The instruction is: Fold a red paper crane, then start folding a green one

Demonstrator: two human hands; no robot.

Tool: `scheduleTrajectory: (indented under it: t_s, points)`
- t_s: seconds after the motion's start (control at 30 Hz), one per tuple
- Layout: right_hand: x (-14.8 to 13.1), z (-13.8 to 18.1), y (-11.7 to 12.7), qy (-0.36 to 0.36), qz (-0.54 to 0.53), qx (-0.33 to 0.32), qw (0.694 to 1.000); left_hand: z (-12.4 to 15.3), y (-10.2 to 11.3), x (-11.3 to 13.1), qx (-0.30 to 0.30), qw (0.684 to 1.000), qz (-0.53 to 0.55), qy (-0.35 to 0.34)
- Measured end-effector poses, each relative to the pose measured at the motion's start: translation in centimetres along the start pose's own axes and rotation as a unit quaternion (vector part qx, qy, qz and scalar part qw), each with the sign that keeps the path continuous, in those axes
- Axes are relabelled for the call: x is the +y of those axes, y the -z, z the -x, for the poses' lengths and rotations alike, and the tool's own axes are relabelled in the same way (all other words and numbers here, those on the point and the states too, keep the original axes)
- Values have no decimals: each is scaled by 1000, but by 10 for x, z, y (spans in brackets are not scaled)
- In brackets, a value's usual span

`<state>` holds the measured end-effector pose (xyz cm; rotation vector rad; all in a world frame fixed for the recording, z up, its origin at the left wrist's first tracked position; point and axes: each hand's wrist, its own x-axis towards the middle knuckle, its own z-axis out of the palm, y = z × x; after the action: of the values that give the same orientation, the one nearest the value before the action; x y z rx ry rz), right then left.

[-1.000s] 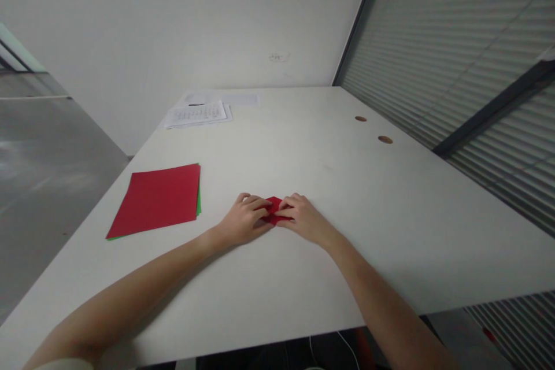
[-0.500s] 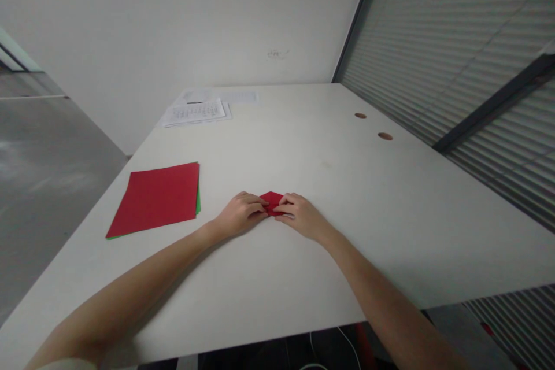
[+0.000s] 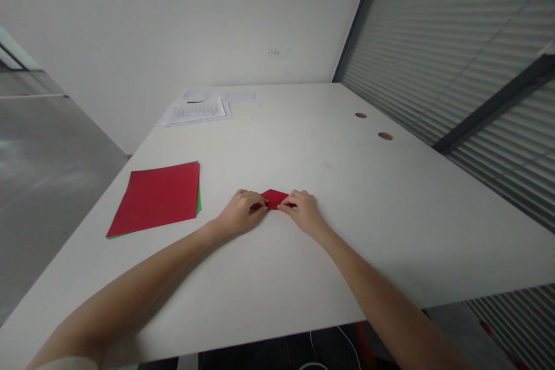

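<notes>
A small piece of folded red paper lies on the white table in front of me, its far edge rising to a low point. My left hand pinches its left side between thumb and fingers. On the right side, my right hand grips the paper in the same way, fingertips near the close edge. Parts of both paper ends are hidden under my fingers. To the left of my left hand rests a stack of square red paper, with green sheets showing at its edges.
Written sheets of paper with a dark pen on them lie at the table's far left. Two round holes, one nearer and one farther, pierce the tabletop at right. Blinds stand along the right side.
My right hand has shifted slightly right and its thumb and fingers have closed at the near edge. The paper's near part now looks flatter and shorter. My left hand has barely moved.
</notes>
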<state>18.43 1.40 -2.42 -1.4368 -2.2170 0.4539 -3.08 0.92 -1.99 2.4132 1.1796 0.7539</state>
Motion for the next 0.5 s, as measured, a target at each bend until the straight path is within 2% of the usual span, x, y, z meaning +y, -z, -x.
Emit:
scheduleTrajectory:
  t_s: [0.17, 0.43, 0.5]
  points:
    - [-5, -3, -5, 11, 68, 3, 998, -4, -1, -1, 9, 1000, 9, 3]
    - [-2, -5, -16, -30, 99, 46, 994, -9, -6, -3, 30, 997, 66, 19]
    - [0, -5, -17, -41, 100, 58, 992, -10, -7, -4, 25, 998, 53, 19]
